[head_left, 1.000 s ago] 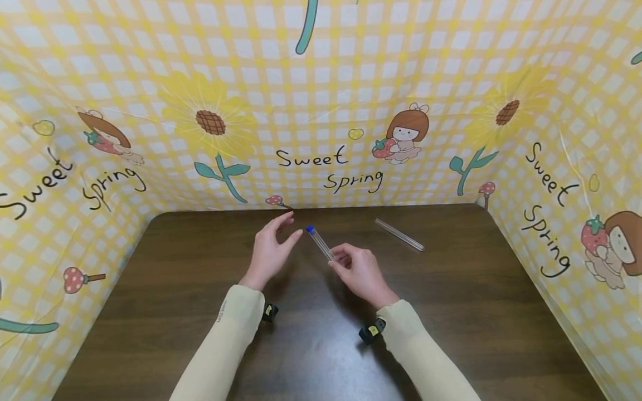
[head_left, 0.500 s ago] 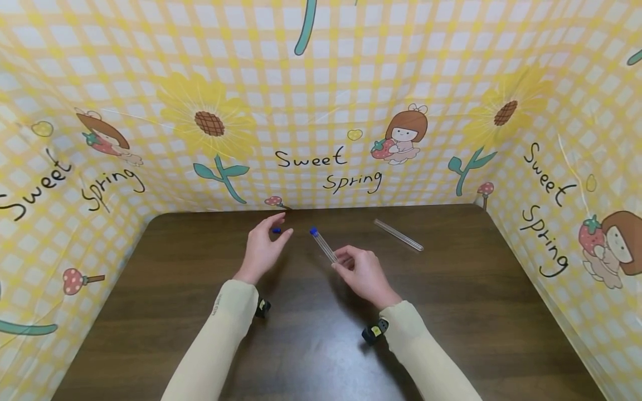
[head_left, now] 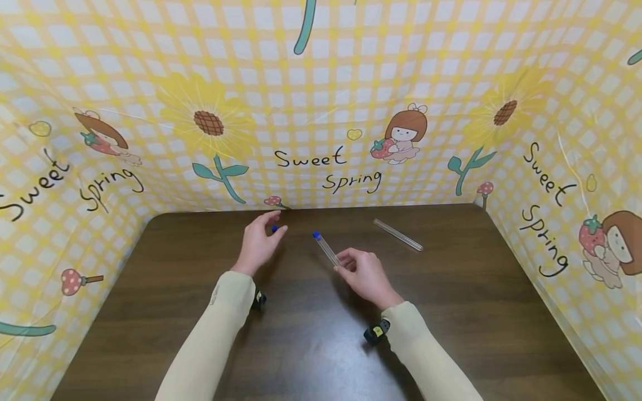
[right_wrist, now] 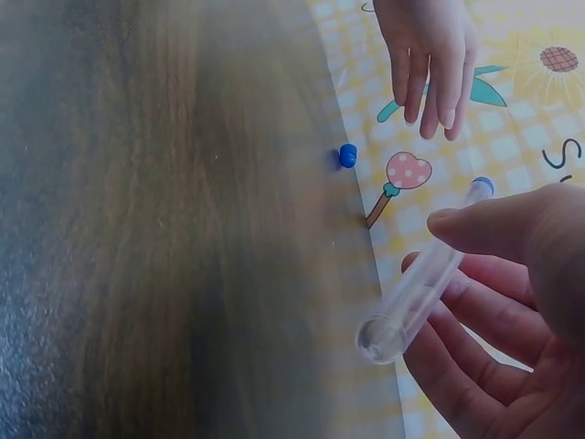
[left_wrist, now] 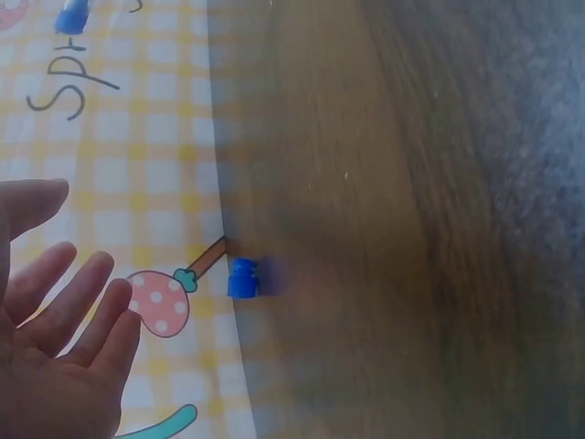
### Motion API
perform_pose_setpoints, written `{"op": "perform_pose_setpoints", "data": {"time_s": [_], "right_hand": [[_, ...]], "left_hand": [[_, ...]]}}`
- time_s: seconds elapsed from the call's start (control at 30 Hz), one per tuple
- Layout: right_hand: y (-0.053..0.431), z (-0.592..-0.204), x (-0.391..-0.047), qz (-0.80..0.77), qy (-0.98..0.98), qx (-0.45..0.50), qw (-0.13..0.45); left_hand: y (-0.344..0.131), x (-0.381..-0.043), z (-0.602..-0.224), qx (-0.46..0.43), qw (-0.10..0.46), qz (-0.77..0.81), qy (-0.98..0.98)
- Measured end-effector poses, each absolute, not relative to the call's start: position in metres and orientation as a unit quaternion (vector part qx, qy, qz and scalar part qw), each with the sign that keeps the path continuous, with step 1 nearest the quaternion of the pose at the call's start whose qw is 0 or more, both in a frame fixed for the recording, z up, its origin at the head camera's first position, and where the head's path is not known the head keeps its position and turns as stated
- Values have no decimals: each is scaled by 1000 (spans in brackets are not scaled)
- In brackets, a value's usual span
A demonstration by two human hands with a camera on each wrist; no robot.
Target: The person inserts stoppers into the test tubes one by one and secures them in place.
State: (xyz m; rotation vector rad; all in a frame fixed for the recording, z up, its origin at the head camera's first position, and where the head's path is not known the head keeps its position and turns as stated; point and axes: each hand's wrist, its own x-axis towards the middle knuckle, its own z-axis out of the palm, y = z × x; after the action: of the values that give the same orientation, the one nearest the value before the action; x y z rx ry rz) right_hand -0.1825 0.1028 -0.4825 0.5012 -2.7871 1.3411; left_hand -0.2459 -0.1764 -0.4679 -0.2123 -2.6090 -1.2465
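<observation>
My right hand (head_left: 368, 275) pinches a clear test tube (right_wrist: 411, 306) between thumb and fingers, slanted above the table. A blue stopper (head_left: 316, 235) closes its upper end, which points toward my left hand; the rounded bottom faces the right wrist camera. My left hand (head_left: 257, 244) holds nothing, its fingers loosely spread. A second blue stopper (left_wrist: 243, 279), small and ridged, sits on the table near the back edge. In the head view it shows between the left thumb and fingers, partly covered by the hand.
Another clear test tube (head_left: 398, 234), with no stopper, lies at the back right of the dark wooden table (head_left: 451, 312). A yellow checked cloth (head_left: 311, 111) with printed flowers walls off the back and both sides.
My left hand has drifted left, away from the held test tube, and the loose blue stopper has come into view beside it. The right hand has shifted slightly right and nearer with the tube.
</observation>
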Motion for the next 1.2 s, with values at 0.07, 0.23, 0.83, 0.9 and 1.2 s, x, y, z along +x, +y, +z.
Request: {"op": "perform_pose_setpoints", "data": {"time_s": [0.07, 0.23, 0.83, 0.9, 1.2], "right_hand": [[103, -483, -183, 426, -891, 157, -2], [105, -485, -182, 425, -894, 144, -21], [110, -498, -186, 421, -897, 130, -36], [110, -498, -186, 420, -897, 130, -34], [110, -501, -186, 424, -895, 128, -45]], "left_hand": [[-177, -248, -467, -71, 116, -424, -895], [-180, -253, -468, -66, 107, -415, -901], [-190, -266, -481, -40, 51, -377, -924], [-190, -267, -482, -36, 45, -369, -928], [-193, -274, -490, -43, 17, -308, -950]]}}
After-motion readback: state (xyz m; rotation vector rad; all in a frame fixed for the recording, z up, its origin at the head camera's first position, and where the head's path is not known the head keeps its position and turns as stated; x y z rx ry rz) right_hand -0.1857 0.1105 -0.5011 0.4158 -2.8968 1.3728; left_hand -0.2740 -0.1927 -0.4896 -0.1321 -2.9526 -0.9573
